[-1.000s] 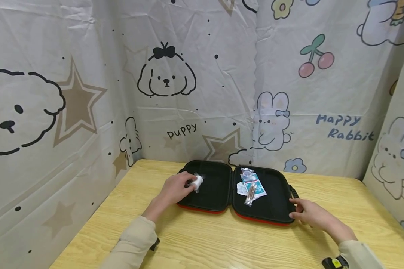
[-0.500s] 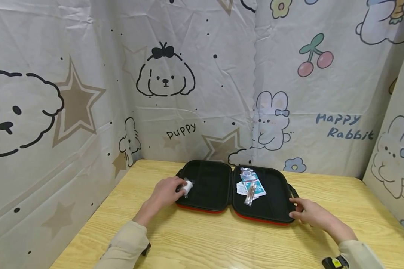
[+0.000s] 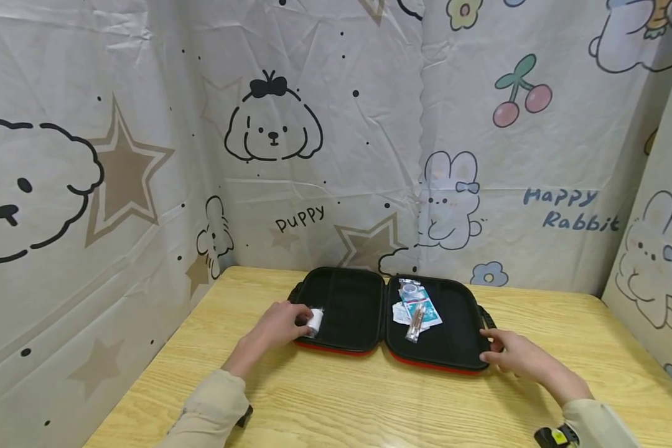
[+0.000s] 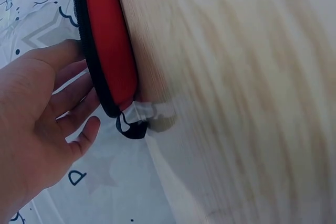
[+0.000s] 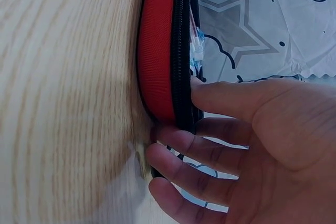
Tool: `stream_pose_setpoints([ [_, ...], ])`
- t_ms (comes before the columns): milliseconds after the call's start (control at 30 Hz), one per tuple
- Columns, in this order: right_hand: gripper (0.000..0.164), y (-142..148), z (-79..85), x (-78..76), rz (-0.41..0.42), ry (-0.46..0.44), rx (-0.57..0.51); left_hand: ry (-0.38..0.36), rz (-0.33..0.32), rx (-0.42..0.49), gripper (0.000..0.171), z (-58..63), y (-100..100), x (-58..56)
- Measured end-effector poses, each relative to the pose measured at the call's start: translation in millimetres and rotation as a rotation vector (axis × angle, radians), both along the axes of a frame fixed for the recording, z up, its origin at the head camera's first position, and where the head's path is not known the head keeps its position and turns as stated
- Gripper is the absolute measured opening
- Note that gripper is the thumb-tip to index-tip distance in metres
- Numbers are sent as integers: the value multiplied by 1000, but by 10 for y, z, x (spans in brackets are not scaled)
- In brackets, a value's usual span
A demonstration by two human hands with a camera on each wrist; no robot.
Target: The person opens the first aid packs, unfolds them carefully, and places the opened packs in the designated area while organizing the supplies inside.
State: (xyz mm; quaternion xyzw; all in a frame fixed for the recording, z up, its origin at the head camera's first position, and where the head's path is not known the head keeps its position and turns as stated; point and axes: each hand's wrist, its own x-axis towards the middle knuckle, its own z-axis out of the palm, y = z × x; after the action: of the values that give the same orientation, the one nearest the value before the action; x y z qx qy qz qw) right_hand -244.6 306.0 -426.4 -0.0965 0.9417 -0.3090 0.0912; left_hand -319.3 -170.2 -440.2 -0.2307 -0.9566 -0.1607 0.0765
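A pale fabric backdrop (image 3: 313, 180) printed with puppies, rabbits and stars hangs behind a light wood-grain table (image 3: 336, 398). On the table, a zippered hard case (image 3: 383, 311), red outside and black inside, lies spread flat on its spine, both halves facing up. The half on the person's right (image 3: 460, 320) carries a small cluster of packets near its spine side; the half on the left (image 3: 355, 311) holds a single item at its near outer corner.

The left hand (image 3: 280, 325) reaches over the outer rim of the left half, thumb and forefinger curled toward each other. The right hand (image 3: 518, 356) grips the near outer corner of the other half, thumb on the rim and forefinger against the outside wall, the remaining fingers slightly spread.

Within the cluster, a teal-and-white packet (image 3: 432, 315) lies aslant over white packets (image 3: 399, 313). On top of it rests a clear sleeve of thin brownish sticks (image 3: 417, 322), its lower end extending past the packet onto the black lining. The white roll (image 3: 316, 320) stands against the left rim, pinched between the left thumb and forefinger. A small ring-shaped roll (image 3: 410, 289) in clear wrapping sits at the cluster's far end.
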Motion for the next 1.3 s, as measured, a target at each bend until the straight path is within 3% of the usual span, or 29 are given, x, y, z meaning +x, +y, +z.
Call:
stream_pose_setpoints([
  [233,62,12,-7,0,-12,-12,-5,-39,81,33,17,23,156,47],
  [533,62,31,-25,-4,-13,-8,-11,-119,183,168,16,31,296,88],
  [633,62,38,-27,-8,-13,-3,-8,-160,153,214,19,53,293,79],
  [733,63,39,-26,-12,-17,-4,0,-194,110,229,11,85,252,59],
  [800,63,37,-25,-13,-17,-5,4,-190,89,196,3,97,208,42],
  [933,62,28,-27,-9,-15,-2,6,-119,49,81,15,81,115,-13],
  [1100,62,20,-33,-7,-23,-8,-4,-34,-56,-14,33,49,32,-106],
  [1200,62,21,-37,-5,-18,-1,-10,-54,-103,-54,38,49,7,-146],
  [1300,62,20,-37,-3,-17,0,-15,-105,-108,-52,37,57,9,-159],
])
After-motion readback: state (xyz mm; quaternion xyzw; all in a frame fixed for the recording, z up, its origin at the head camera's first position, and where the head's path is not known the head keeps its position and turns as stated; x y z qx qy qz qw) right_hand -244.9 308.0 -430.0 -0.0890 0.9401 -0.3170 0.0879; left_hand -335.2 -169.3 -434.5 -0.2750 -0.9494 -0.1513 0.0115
